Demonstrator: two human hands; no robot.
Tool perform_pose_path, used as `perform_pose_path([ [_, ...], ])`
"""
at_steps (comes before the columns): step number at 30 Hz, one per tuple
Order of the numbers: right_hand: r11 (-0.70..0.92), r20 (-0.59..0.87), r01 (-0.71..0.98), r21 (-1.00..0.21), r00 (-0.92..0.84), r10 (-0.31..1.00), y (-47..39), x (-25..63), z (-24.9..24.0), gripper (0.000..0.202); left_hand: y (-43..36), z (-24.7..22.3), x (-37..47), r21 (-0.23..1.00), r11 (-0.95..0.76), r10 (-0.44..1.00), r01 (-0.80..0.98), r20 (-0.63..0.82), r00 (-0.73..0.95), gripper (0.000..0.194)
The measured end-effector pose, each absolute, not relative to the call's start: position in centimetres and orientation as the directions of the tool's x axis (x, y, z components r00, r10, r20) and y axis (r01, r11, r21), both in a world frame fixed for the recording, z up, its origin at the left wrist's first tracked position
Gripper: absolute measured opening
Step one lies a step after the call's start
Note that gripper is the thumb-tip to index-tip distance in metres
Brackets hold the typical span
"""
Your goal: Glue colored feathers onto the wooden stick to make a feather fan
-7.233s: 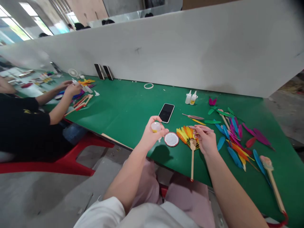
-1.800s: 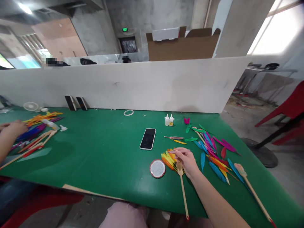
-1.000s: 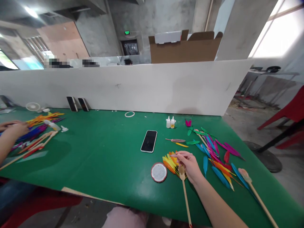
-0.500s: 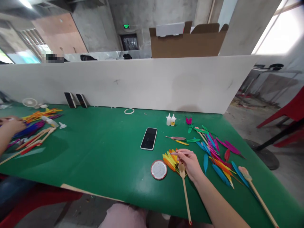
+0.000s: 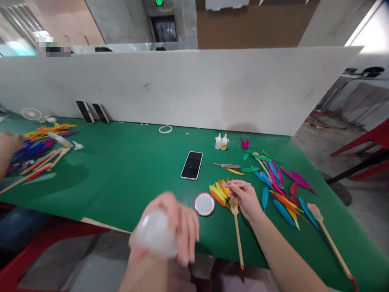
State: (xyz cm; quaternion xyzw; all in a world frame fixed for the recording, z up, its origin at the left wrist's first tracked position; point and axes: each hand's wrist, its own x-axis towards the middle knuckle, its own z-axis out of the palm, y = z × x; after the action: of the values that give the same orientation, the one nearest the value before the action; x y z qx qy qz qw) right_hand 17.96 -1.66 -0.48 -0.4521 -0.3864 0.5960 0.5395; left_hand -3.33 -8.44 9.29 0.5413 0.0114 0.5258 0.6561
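1. The left hand (image 5: 174,211) has just come into view, blurred by motion; with it here, both hands are at the near side of the green table (image 5: 136,162).
2. Its fingers are partly closed, curled around a translucent, rounded container (image 5: 154,235); the blur hides how firmly, and where its tip points.
3. The right hand (image 5: 246,198) is nearly closed, thumb and fingers pinching a slim pink feather (image 5: 225,185), whose tip points left, over the fanned yellow and orange feathers (image 5: 216,192).
4. Those fanned feathers lie just under and left of the right fingertips, with the wooden stick (image 5: 238,235) running from them toward the body. I cannot tell whether the fingers touch them.
5. Between the two hands lies the red-rimmed lid (image 5: 204,204); beyond it is the phone (image 5: 192,165).
6. Past the right fingers stand two small bottles (image 5: 221,142); to their right lie loose coloured feathers (image 5: 284,211).
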Motion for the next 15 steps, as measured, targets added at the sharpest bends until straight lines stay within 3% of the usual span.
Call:
perform_pose_path([
  [2,-0.131,-0.137,-0.322,-0.938,-0.005,0.991,-1.7,18.0,-0.3,0.033,-6.2,9.0,-3.8,0.738,-0.215,0.749,-0.639,0.545,0.378,0.031],
  [5,-0.131,-0.144,-0.332,-0.934,0.014,0.99,-1.7,18.1,-0.3,0.034,-2.0,8.1,-4.4,0.836,-0.223,0.914,-0.502,0.358,0.189,0.029],
  [8,-0.132,-0.148,-0.304,-0.943,0.028,0.989,-1.6,18.2,-0.6,0.032,0.3,7.1,-4.5,0.845,-0.158,0.981,-0.511,0.192,0.014,0.025],
  [11,-0.133,-0.153,-0.301,-0.944,0.042,0.987,-1.5,18.3,-0.9,0.032,0.3,6.7,-4.2,0.837,-0.15,0.982,-0.526,0.189,0.022,0.033],
  [15,-0.115,-0.135,-0.313,-0.943,0.046,0.99,-1.5,18.3,-1.1,0.029,-0.3,6.2,-4.1,0.9,-0.16,0.983,-0.406,0.182,0.018,0.034],
])
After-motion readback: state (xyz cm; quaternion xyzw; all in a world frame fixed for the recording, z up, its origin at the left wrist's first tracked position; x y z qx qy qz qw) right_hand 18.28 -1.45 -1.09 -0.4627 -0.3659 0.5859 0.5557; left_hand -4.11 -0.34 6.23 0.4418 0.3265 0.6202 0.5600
